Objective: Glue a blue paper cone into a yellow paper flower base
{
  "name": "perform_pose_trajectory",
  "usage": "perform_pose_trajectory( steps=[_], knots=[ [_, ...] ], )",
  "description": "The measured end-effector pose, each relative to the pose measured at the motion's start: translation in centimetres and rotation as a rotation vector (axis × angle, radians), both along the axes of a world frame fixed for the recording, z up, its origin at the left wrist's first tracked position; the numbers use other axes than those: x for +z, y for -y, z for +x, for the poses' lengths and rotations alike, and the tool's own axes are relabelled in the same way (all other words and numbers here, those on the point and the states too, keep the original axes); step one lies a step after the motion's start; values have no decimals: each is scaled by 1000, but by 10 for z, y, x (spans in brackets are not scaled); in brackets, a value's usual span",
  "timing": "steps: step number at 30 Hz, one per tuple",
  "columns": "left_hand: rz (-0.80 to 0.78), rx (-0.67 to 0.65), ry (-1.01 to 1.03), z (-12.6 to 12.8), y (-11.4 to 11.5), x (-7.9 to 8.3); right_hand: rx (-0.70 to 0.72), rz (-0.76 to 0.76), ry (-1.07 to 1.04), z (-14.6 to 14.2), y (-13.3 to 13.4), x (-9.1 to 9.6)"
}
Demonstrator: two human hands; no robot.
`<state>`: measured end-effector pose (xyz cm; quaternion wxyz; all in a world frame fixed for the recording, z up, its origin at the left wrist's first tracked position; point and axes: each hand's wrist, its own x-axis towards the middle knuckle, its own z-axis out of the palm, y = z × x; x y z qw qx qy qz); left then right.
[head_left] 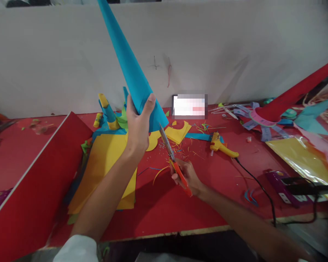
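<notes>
At far left, an upright red panel (47, 178) with a pale upper edge stands slanted on a red tabletop (164, 214). Just right of it lies a stack of yellow paper sheets (106, 156), overlapping blue paper along its left side. Behind the stack, a yellow glue stick (97, 120) stands beside a blue-and-yellow paper form (108, 112).

At centre, the left hand (139, 122) grips a blue paper cone (131, 69), raised above the tabletop and tilted, its narrow end running out of view at upper left and its wide end pointing down and right. The thumb presses along the near face; the other fingers curl round the left side, their tips hidden. The right hand (190, 174) is closed round the orange handles of the scissors (175, 163), fingers bent through and about the grips; the blade tips meet the cone's lower rim. Whether they have entered the paper cannot be told.

Beyond the blades lie yellow paper offcuts (177, 134), with a phone (190, 106) leaning at the wall. Farther right rest a yellow hot glue gun (221, 146), its black cord trailing towards the table edge, a red paper cone (292, 96) with a pink collar, and a purple box (281, 189).
</notes>
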<state>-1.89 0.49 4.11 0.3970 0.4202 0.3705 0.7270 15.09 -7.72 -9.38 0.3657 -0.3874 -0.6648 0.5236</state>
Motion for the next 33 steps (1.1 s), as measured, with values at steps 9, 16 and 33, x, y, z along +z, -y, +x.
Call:
perform_pose_trajectory(
  steps=[9, 16, 33],
  knots=[
    [29, -46, 22, -2, 0, 3, 45, -34, -65, -3, 0, -10],
    [68, 61, 22, -11, -5, 6, 137, 23, -71, -1, 0, -5],
    [154, 140, -137, -8, -13, -8, 86, -6, -52, 1, -1, -7]
  ],
)
